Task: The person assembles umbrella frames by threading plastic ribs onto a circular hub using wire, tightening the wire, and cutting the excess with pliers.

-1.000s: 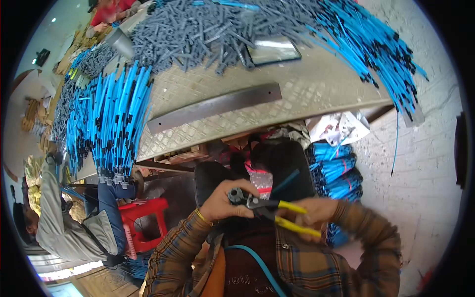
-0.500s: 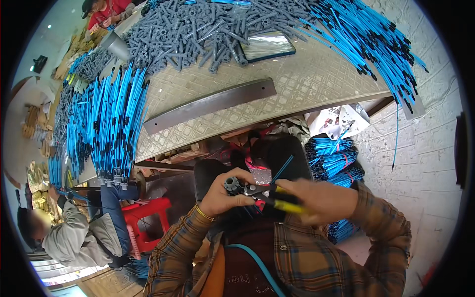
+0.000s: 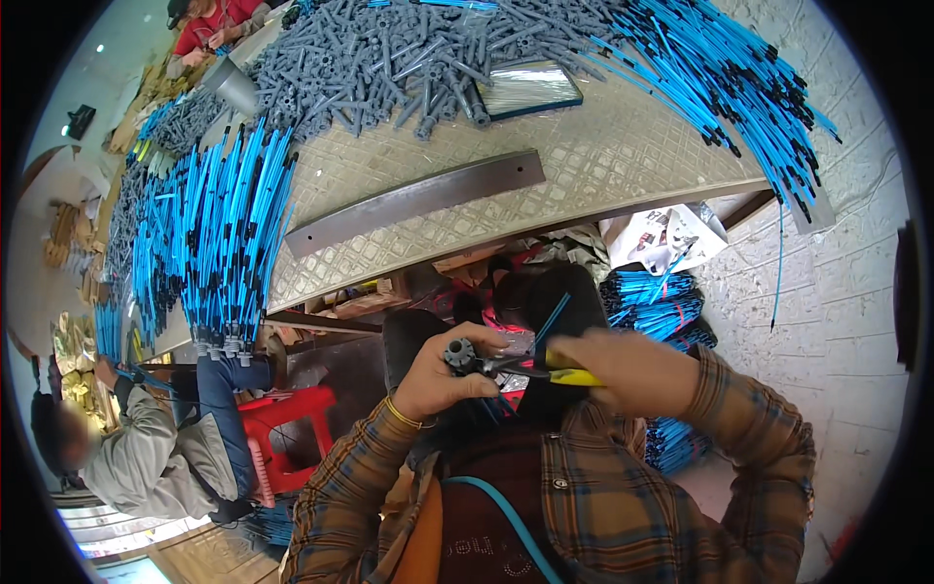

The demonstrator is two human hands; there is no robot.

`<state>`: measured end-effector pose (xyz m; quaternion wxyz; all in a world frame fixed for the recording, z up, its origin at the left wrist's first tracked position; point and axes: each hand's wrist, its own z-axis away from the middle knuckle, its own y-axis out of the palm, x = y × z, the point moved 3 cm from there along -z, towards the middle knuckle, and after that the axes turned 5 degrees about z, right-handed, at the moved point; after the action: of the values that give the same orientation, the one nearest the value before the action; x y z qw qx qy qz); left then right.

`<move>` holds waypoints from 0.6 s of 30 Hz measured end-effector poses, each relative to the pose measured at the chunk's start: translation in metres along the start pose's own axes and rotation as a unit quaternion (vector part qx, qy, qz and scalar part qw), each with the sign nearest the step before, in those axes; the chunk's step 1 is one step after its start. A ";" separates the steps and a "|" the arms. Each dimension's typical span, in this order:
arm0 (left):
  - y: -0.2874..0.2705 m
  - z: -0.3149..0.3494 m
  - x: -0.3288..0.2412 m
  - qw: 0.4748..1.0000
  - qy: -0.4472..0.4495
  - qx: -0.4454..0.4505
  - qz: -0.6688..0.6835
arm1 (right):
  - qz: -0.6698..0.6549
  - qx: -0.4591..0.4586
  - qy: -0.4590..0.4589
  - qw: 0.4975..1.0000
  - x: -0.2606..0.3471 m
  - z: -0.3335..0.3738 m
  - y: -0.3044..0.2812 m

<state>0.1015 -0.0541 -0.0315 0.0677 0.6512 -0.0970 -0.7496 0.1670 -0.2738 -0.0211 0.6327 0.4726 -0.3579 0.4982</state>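
Over my lap, my left hand (image 3: 438,378) is closed around a grey plastic fitting (image 3: 458,354) with a notched round end that faces up. My right hand (image 3: 637,378), smeared by motion, grips cutting pliers with yellow-and-black handles (image 3: 576,377). The metal jaws lie right beside the fitting, between the fingers of my left hand; whether they bite on anything cannot be made out. Thin blue rods (image 3: 553,319) stick up between the two hands, their lower ends hidden.
Ahead stands a patterned table (image 3: 584,165) with a heap of grey fittings (image 3: 360,68), a dark metal bar (image 3: 418,201) and blue black-tipped rods (image 3: 233,224) at both sides. More bundled rods (image 3: 657,302) lie low at right. A red stool (image 3: 292,428) and a seated co-worker (image 3: 146,457) are at left.
The pliers' handles have come closer together and swung up a little. My left hand still holds the grey fitting, shifted only slightly.
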 end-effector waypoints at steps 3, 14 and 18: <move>0.004 -0.002 -0.001 0.997 -0.003 0.078 0.008 | -0.333 0.141 0.107 0.926 -0.027 -0.005 0.011; 0.004 -0.003 0.000 0.999 -0.016 0.044 0.022 | 0.377 -0.156 -0.199 0.891 0.026 -0.001 -0.006; 0.001 0.000 0.001 0.999 -0.021 0.041 0.022 | 0.067 -0.051 0.033 0.996 0.004 -0.004 -0.004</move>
<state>0.1019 -0.0557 -0.0319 0.0557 0.6355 -0.1431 -0.7567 0.1719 -0.2688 -0.0192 0.6328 0.3983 -0.3924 0.5357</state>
